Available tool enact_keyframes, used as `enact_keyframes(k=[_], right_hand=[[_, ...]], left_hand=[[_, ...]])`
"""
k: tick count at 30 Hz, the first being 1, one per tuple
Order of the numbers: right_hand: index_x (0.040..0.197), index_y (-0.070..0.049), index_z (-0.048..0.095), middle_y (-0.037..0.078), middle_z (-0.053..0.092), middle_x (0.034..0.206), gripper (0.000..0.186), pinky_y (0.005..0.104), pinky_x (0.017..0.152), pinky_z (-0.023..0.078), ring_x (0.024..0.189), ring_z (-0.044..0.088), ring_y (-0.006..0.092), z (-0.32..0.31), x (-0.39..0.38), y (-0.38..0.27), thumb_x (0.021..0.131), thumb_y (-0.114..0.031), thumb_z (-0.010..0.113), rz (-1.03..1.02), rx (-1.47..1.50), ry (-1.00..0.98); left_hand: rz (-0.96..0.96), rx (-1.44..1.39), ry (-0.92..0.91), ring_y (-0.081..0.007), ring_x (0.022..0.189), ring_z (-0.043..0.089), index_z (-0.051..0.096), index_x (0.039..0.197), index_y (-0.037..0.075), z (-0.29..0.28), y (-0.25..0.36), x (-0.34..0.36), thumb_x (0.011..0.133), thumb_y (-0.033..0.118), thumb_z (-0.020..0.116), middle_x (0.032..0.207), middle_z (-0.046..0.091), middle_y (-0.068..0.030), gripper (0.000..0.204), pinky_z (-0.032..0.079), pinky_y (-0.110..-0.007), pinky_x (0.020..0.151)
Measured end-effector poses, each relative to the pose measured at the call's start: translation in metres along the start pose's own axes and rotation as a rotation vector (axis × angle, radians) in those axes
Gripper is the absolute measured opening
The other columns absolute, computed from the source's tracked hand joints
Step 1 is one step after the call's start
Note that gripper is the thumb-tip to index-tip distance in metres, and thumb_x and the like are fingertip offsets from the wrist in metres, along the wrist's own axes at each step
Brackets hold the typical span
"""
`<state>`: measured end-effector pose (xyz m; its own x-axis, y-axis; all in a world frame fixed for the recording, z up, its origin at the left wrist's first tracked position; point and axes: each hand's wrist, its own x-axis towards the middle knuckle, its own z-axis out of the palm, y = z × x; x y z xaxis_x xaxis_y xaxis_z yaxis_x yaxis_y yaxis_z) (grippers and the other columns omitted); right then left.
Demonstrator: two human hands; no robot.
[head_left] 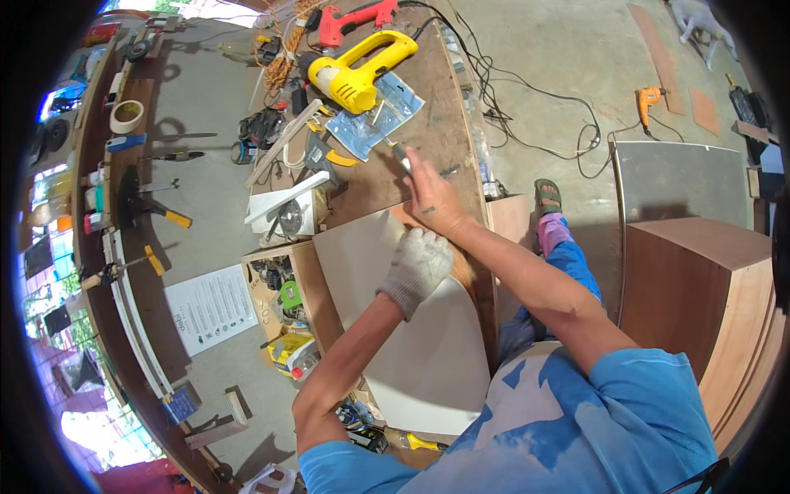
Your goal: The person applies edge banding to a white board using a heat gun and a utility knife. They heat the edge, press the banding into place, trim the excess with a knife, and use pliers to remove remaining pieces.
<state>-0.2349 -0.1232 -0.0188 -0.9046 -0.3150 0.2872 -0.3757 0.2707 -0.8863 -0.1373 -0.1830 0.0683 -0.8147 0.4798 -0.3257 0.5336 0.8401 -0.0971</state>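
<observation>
My left hand (418, 262), in a pale knit glove, rests with curled fingers at the upper edge of a white curved sheet (370, 321), beside an orange-brown strip (457, 267) along its curve; what the fingertips grip is hidden. Just above it, my bare right hand (434, 193) is closed on a slim tool (401, 159) with a dark handle, pointing up-left. Beyond it lie a blue plastic packet (346, 132) and a yellow heat gun (354, 90) on the wooden workbench (444, 115).
An open box of tools (304, 296) sits left of the sheet. A wooden rail (136, 181) holding tools runs along the far left. At right stand a plywood cabinet (675, 305) and grey panel (683, 181); cables (568, 99) and an orange drill (648, 107) lie on the floor.
</observation>
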Motion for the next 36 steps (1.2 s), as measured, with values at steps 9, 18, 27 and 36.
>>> enact_keyframes(k=[9, 18, 27, 36], right_hand=[[0.151, -0.004, 0.032, 0.019, 0.053, 0.092, 0.071, 0.0455, 0.072, 0.052, 0.083, 0.060, 0.0386, 0.001, -0.001, 0.001, 0.088, -0.003, 0.063, -0.148, -0.032, -0.035], [0.135, -0.004, 0.057, 0.018, 0.069, 0.089, 0.040, 0.0337, 0.073, 0.052, 0.077, 0.066, 0.0207, -0.097, -0.002, -0.015, 0.100, -0.022, 0.058, 0.269, 0.315, -0.265], [0.137, -0.008, 0.058, 0.014, 0.065, 0.080, 0.038, 0.0337, 0.072, 0.051, 0.073, 0.063, 0.0183, -0.109, -0.058, 0.003, 0.102, -0.020, 0.055, 0.236, 0.225, -0.732], [0.134, -0.007, 0.059, 0.026, 0.069, 0.106, 0.037, 0.0410, 0.080, 0.055, 0.091, 0.071, 0.0389, -0.221, -0.135, -0.015, 0.099, -0.016, 0.056, 0.556, 0.245, -1.090]], left_hand=[[-0.052, -0.190, 0.102, -0.0254, 0.088, 0.060, 0.065, 0.083, 0.009, -0.009, -0.001, -0.029, 0.076, 0.014, 0.062, 0.084, 0.061, -0.0076, 0.008, 0.046, -0.042, 0.094], [-0.032, -0.312, 0.280, -0.0265, 0.110, 0.060, 0.072, 0.103, 0.008, 0.020, -0.007, -0.039, 0.075, 0.007, 0.064, 0.106, 0.067, -0.0074, 0.029, 0.042, -0.046, 0.108], [0.040, -0.308, 0.341, -0.0252, 0.105, 0.062, 0.074, 0.098, 0.009, 0.019, -0.014, -0.035, 0.073, 0.006, 0.064, 0.101, 0.070, -0.0055, 0.026, 0.045, -0.045, 0.105], [0.126, -0.367, 0.340, -0.0268, 0.091, 0.062, 0.072, 0.095, 0.008, 0.021, -0.019, -0.021, 0.070, 0.004, 0.065, 0.092, 0.068, -0.0079, 0.026, 0.049, -0.044, 0.089]])
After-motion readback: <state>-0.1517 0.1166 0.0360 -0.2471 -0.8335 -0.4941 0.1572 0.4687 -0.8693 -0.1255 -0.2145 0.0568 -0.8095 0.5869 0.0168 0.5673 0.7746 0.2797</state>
